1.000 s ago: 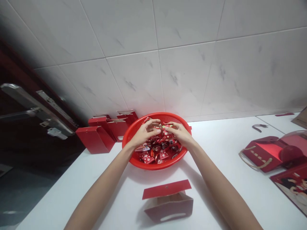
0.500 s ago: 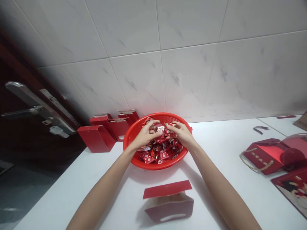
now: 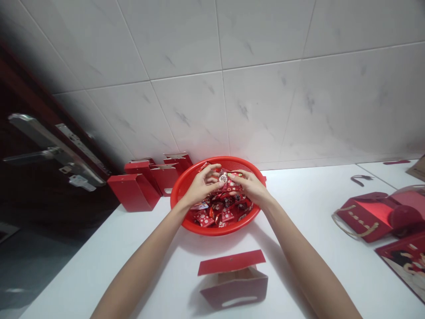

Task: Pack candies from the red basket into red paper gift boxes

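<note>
Both of my hands are over a red plastic basket (image 3: 212, 231) that holds a pile of wrapped candies (image 3: 217, 207). Between the thumb and curled fingers of my left hand (image 3: 202, 185) is a red candy packet with a white label (image 3: 223, 178). My right hand (image 3: 251, 186) pinches another red candy packet (image 3: 234, 180), its thumb lying over a greenish spot. The two packets are side by side, nearly touching. Closer to me, a red box with its lid flap up (image 3: 234, 281) stands on the white table, partly open at the top.
Several red boxes (image 3: 136, 190) stand against the tiled wall, left of the basket. On the right are a red box with a rope handle (image 3: 363, 217) and a printed red box (image 3: 403, 261). A dark curved strip (image 3: 360, 179) lies behind them. A door handle (image 3: 49, 150) is at the left.
My hands have shifted only slightly over the basket. The packets between my fingers have turned a little and drawn closer together. The boxes have stayed put.
</note>
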### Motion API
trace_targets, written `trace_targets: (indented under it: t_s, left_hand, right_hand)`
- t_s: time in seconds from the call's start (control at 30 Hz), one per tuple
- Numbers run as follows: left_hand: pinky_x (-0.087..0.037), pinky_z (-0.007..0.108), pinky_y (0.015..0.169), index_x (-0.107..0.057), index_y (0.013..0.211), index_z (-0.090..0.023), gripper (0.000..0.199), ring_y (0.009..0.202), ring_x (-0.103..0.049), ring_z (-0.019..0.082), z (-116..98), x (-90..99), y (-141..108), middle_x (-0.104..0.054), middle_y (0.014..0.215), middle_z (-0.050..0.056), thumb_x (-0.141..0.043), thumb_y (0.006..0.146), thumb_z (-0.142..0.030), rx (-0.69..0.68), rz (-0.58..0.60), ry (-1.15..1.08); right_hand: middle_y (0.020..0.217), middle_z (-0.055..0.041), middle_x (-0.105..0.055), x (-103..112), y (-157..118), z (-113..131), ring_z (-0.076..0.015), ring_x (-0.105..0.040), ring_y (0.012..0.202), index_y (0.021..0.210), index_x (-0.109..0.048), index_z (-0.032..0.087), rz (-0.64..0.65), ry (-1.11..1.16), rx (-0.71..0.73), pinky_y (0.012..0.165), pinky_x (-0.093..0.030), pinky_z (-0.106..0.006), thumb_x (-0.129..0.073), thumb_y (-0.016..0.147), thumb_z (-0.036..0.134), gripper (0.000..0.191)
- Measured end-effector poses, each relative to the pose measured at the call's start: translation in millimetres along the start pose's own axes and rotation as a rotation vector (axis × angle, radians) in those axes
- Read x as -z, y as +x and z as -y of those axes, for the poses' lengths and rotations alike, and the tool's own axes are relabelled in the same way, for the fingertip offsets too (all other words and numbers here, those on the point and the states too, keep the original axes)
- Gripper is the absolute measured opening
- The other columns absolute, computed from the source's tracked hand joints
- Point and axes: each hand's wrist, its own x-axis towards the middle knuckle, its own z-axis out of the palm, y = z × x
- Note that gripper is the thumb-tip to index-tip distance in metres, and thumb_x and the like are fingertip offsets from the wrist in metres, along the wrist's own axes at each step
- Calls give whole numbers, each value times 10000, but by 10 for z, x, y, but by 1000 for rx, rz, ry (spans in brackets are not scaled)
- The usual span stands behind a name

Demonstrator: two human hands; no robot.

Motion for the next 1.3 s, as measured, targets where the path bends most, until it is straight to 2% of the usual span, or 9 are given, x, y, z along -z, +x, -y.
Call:
trace_targets:
  t_s: [0.13, 0.3, 0.43, 0.5, 0.57, 0.77, 0.87, 1.17, 1.3]
  left_hand:
    - [-565, 334, 813, -560, 1313, -184, 692, 871, -654, 168, 9, 17, 4, -644, 1146, 98, -824, 708, -390, -1, 30, 36]
    - [-554, 360, 858, -641, 1219, -169, 506, 956, -684, 226, -25, 117, -26, -714, 1103, 110, -741, 798, -430, -9, 86, 184]
    - [-545, 321, 836, -753, 1047, -200, 315, 959, -708, 245, -25, 256, -124, -769, 1051, 72, -745, 779, -364, 114, 479, 406]
    - [-540, 303, 826, -767, 1090, -223, 379, 963, -717, 252, 11, 302, -171, -778, 1081, 56, -778, 727, -332, 214, 660, 542]
    - [-532, 306, 854, -762, 1143, -227, 484, 1008, -712, 275, 62, 319, -194, -767, 1145, 65, -810, 671, -320, 263, 736, 687]
    - [-459, 375, 1046, -562, 1441, -214, 889, 1301, -572, 345, 156, 279, -159, -580, 1464, 149, -824, 593, -234, 294, 679, 949]
    - [-428, 398, 1085, -526, 1473, -179, 842, 1340, -535, 358, 146, 285, -161, -531, 1503, 181, -738, 658, -183, 310, 617, 973]
    - [-523, 325, 923, -692, 1276, -232, 626, 1113, -670, 279, 90, 487, -129, -719, 1264, 70, -550, 672, -153, 182, 447, 680]
    - [-522, 287, 572, -643, 1329, -219, 592, 636, -660, 184, 77, 534, -147, -751, 1095, 84, -551, 745, -246, 284, 346, 399]
  right_hand:
    - [858, -35, -702, 6, -9, -2, -198, -690, 819, 839, -683, 190, 57, 5, 11, 640, -645, -327, -889, 652, 329, 311]
    - [889, -45, -733, 21, 22, -28, -215, -709, 834, 890, -688, 198, -37, -6, 29, 656, -631, -335, -838, 702, 331, 275]
    - [936, -56, -743, 28, 48, -39, -207, -715, 800, 966, -699, 192, -109, -25, 39, 624, -614, -313, -801, 736, 338, 290]
    - [937, -55, -739, 24, 48, -39, -191, -708, 778, 976, -705, 186, -124, -28, 48, 609, -604, -291, -788, 749, 338, 285]
    - [945, -54, -735, 17, 40, -35, -181, -702, 783, 988, -711, 184, -126, -31, 48, 605, -599, -275, -774, 764, 331, 275]
    - [964, -53, -731, 7, 26, -22, -187, -696, 820, 983, -722, 199, -134, -34, 29, 607, -599, -271, -793, 742, 341, 289]
    - [962, -53, -725, 10, 32, -26, -187, -691, 826, 991, -720, 192, -129, -28, 41, 598, -595, -270, -794, 732, 349, 311]
    - [913, -46, -738, 24, 49, -54, -196, -699, 800, 981, -732, 197, -120, -19, 55, 613, -603, -294, -812, 711, 363, 327]
    - [892, -46, -754, 12, 34, -35, -186, -705, 763, 993, -757, 197, -85, 7, 43, 616, -608, -288, -803, 728, 317, 294]
